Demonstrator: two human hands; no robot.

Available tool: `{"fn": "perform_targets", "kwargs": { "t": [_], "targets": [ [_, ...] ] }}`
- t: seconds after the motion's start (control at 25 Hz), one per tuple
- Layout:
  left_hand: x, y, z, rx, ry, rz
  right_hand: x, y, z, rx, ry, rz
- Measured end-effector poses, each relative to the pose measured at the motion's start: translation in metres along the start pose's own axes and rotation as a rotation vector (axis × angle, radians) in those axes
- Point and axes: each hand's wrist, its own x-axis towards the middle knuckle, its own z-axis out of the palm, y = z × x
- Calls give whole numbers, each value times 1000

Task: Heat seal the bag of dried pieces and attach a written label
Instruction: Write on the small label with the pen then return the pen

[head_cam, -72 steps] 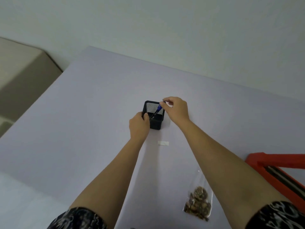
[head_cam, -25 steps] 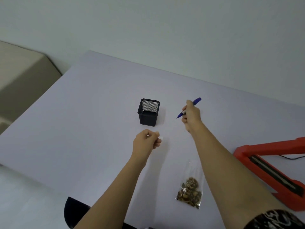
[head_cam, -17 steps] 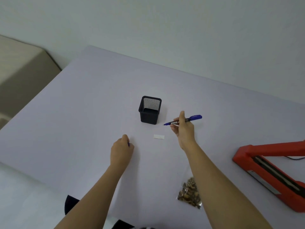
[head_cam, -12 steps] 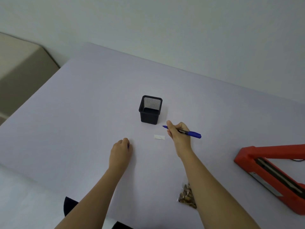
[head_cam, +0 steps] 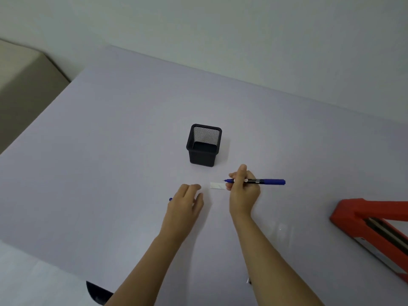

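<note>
Nearest the viewer, a clear bag (head_cam: 280, 233) lay faintly visible on the pale table (head_cam: 110, 173) beside the right forearm, its contents hidden, with a red heat sealer (head_cam: 373, 226) at the right edge. Farther out, the left hand (head_cam: 185, 206) rested palm down with fingers loosely spread over a small blue cap (head_cam: 170, 199), while the right hand (head_cam: 242, 191) pinched a blue pen (head_cam: 262, 181), its tip just above the white label (head_cam: 217, 185). Beyond stood an upright black mesh pen holder (head_cam: 203, 145).
</note>
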Motion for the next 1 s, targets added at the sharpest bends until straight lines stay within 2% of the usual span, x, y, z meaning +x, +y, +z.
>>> {"fn": "perform_targets", "kwargs": {
  "t": [0.16, 0.44, 0.76, 1.0],
  "targets": [
    [15, -4, 23, -37, -117, 20, 4, 25, 1, -74, -15, -96],
    [33, -16, 36, -45, -115, 60, 10, 45, 7, -292, -66, -367],
    [38, -21, 40, -33, -113, 122, 16, 52, 13, -320, -113, -457],
    [37, -22, 42, 49, -42, 257, 17, 55, 12, -324, -97, -457]
  ]
}}
